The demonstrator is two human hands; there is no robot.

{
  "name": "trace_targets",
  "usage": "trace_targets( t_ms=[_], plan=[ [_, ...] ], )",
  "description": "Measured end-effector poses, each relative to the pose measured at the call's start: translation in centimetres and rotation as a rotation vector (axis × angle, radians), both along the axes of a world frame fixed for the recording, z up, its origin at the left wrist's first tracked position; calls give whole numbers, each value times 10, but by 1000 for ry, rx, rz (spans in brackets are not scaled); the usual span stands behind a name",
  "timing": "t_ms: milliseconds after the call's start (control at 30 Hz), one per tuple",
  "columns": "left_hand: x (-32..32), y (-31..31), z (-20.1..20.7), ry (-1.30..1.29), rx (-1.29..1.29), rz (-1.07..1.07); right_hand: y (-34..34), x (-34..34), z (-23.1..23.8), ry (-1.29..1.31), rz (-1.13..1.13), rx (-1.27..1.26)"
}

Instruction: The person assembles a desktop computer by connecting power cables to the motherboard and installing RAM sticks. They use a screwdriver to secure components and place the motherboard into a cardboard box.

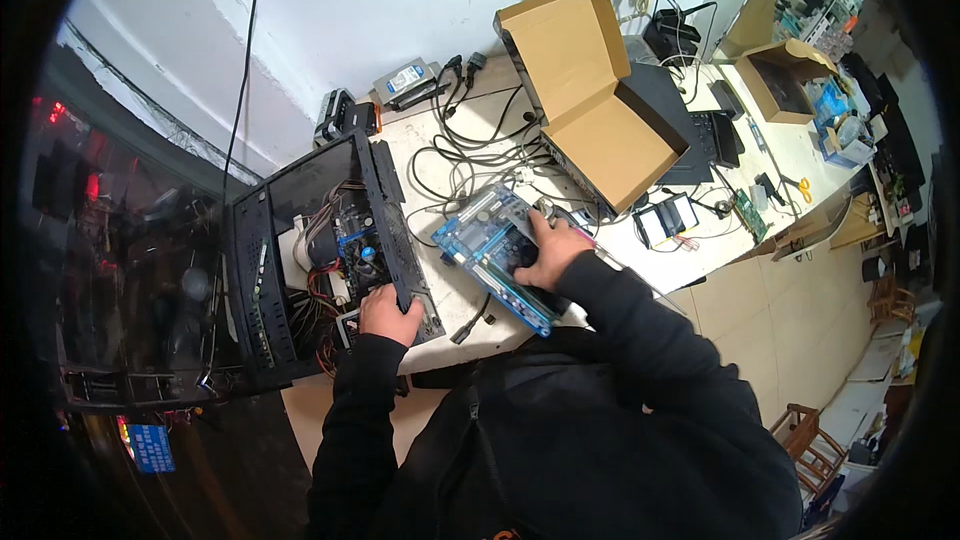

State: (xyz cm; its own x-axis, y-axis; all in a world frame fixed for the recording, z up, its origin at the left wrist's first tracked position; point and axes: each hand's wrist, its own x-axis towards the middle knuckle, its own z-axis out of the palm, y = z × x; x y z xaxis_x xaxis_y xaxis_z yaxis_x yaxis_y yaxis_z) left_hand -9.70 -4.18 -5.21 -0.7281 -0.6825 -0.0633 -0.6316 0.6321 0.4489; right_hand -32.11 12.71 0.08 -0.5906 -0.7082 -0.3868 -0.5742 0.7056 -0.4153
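Note:
On the left of the table lies a black computer case (392,225) with its side open, showing bundled wires, a board with a blue part (367,253) and other parts inside. My left hand (391,316) grips its near right edge, thumb over the rim and fingers toward the inside. A blue motherboard (480,230) sits tilted just right of the case. My right hand (552,252) holds it from above, thumb and fingers spread around its dark middle; part of the board is hidden under the hand.
Behind the motherboard is an open cardboard box (615,145), with tangled black cables (475,165) to its left. A hard drive (405,80) lies by the wall. Farther right are a green circuit board (748,215), scissors (800,185) and another box (775,85). A cable connector (465,330) lies near the front edge.

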Motion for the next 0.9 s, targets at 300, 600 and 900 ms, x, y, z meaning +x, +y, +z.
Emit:
trace_targets(
  t_ms=[300, 600, 900],
  plan=[
    [3, 0, -2, 24, 23, -8, 91, -94, 60, 305, 379, -105],
    [12, 0, 0, -41, -19, 77, 53, -249, 69, 504, 752, 188],
    [11, 4, 12, -73, 45, 64, -4, -309, -3, 425, 1112, 194]
  ],
)
